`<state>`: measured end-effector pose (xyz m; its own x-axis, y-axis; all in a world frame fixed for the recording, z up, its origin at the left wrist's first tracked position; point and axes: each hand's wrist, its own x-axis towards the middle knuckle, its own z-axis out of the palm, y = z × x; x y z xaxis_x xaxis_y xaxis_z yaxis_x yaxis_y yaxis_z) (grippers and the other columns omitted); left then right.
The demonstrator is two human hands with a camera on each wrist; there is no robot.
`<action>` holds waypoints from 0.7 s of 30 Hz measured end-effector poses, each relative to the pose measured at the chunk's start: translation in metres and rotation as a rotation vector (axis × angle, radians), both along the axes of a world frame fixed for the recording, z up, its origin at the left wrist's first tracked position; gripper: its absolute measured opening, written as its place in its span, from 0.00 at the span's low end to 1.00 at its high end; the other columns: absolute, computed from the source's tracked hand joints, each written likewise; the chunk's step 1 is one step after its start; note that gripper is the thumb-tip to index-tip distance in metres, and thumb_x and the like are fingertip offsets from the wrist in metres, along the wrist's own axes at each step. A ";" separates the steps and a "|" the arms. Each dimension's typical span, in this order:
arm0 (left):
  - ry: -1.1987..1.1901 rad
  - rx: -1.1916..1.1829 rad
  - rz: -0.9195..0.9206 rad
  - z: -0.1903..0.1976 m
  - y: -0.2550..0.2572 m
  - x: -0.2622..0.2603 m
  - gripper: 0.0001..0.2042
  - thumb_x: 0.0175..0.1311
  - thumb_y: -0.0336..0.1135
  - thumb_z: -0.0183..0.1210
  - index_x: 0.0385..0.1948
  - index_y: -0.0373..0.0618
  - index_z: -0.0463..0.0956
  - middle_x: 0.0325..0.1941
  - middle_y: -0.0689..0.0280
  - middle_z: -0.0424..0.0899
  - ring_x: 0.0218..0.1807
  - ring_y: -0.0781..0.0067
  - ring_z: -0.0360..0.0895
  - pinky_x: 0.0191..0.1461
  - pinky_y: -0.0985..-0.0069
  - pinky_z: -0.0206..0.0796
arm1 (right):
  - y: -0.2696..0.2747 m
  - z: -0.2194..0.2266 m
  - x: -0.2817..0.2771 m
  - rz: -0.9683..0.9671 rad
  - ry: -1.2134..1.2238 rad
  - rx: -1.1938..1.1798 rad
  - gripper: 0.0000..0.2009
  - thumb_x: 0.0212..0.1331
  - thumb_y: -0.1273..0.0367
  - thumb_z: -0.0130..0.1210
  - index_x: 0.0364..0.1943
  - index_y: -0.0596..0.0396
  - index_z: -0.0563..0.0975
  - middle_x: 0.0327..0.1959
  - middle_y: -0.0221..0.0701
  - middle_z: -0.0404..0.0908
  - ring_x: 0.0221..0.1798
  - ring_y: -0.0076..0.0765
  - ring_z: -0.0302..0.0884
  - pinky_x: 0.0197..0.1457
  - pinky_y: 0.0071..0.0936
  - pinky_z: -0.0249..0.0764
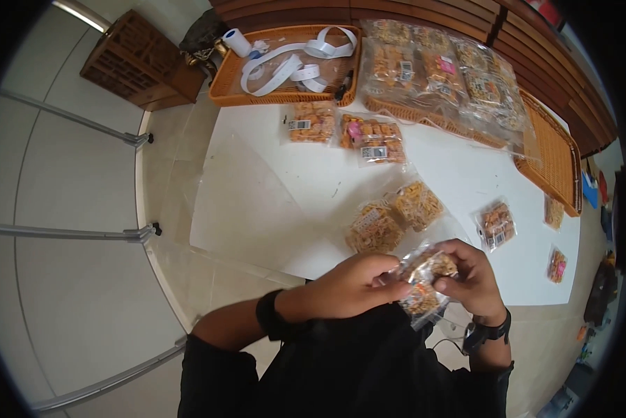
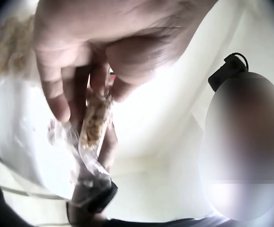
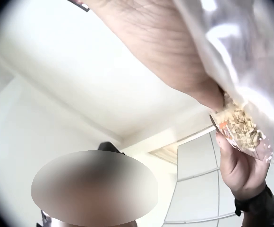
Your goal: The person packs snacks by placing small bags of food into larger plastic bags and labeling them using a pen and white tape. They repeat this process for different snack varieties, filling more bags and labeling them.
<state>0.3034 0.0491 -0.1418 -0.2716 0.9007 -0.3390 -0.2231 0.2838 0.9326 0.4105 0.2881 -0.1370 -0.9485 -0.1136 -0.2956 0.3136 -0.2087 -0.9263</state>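
Note:
Close in front of the body, both hands hold one clear plastic snack packet with light-brown crunchy pieces and a printed label. My left hand pinches its left side, thumb on top. The right hand grips the opposite side, its thumb pressing the front face. Edge-on in the left wrist view, the packet sits between the left thumb and fingers. In the right wrist view its label and pieces face the camera. Just beyond the hands on the white table lie two similar packets, one round and one beside it.
A wicker tray at the back left holds white label rolls. Next to it, many packets lie under plastic sheeting on another tray. Orange snack packets sit near the table's back; others lie at right. A wicker tray stands far right.

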 end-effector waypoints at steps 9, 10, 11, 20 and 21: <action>-0.092 -0.171 0.641 -0.028 0.034 -0.125 0.14 0.71 0.45 0.58 0.41 0.40 0.76 0.35 0.66 0.81 0.34 0.76 0.80 0.35 0.80 0.72 | 0.035 -0.021 0.036 -0.549 0.054 -0.070 0.26 0.59 0.63 0.65 0.58 0.63 0.71 0.51 0.35 0.82 0.53 0.30 0.80 0.62 0.29 0.71; -0.154 -0.241 0.650 -0.032 0.036 -0.130 0.15 0.71 0.45 0.58 0.40 0.40 0.76 0.33 0.66 0.81 0.31 0.75 0.80 0.33 0.80 0.71 | 0.039 -0.025 0.041 -0.544 0.043 -0.074 0.27 0.60 0.63 0.64 0.60 0.64 0.70 0.52 0.35 0.81 0.54 0.30 0.80 0.63 0.29 0.70; -0.120 -0.251 0.605 -0.043 0.038 -0.134 0.15 0.71 0.45 0.58 0.39 0.40 0.76 0.31 0.66 0.80 0.29 0.76 0.79 0.30 0.80 0.69 | 0.042 -0.030 0.044 -0.538 0.030 -0.078 0.29 0.61 0.64 0.62 0.63 0.65 0.68 0.54 0.36 0.81 0.55 0.31 0.80 0.64 0.28 0.70; 0.146 -0.336 0.215 -0.067 0.066 -0.138 0.13 0.70 0.42 0.59 0.41 0.39 0.79 0.22 0.66 0.78 0.21 0.79 0.74 0.25 0.78 0.65 | 0.045 -0.037 0.054 -0.578 0.046 -0.135 0.21 0.60 0.66 0.66 0.53 0.60 0.72 0.49 0.32 0.82 0.51 0.26 0.79 0.60 0.27 0.70; 0.290 -0.308 0.180 -0.068 0.068 -0.137 0.14 0.70 0.42 0.59 0.41 0.38 0.80 0.23 0.65 0.79 0.23 0.77 0.75 0.27 0.76 0.66 | 0.045 -0.037 0.054 -0.571 0.040 -0.137 0.21 0.60 0.66 0.66 0.54 0.60 0.72 0.49 0.32 0.82 0.51 0.26 0.79 0.60 0.27 0.70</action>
